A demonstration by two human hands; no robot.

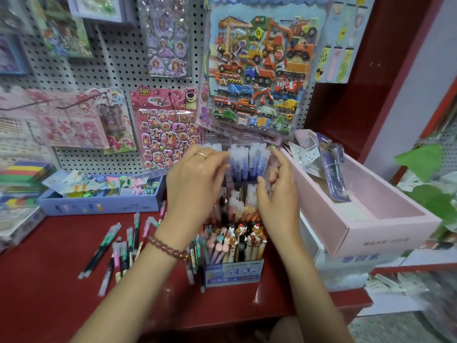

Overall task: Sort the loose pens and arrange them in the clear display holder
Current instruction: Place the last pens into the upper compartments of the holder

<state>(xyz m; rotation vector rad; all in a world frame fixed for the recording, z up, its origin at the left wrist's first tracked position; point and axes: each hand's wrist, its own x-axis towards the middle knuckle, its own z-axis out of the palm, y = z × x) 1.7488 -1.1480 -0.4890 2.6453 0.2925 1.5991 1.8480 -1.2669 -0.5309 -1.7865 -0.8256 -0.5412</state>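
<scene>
A clear tiered display holder (243,141) stands on the red counter, with blue pens (247,160) in its back row, orange and pink pens (241,206) in the middle row and animal-topped pens (237,240) in front. My left hand (195,179) reaches over the holder's left side, fingertips touching the caps of the blue pens. My right hand (279,191) is at the holder's right side, fingers curled against the blue pens' barrels. Several loose pens (123,246) lie on the counter to the left.
A lilac box (99,206) of small items sits at left. An open pink box (385,219) sits at right with packaged goods in it. Sticker sheets hang on the pegboard (118,63) behind. Green leaves (425,169) intrude at far right.
</scene>
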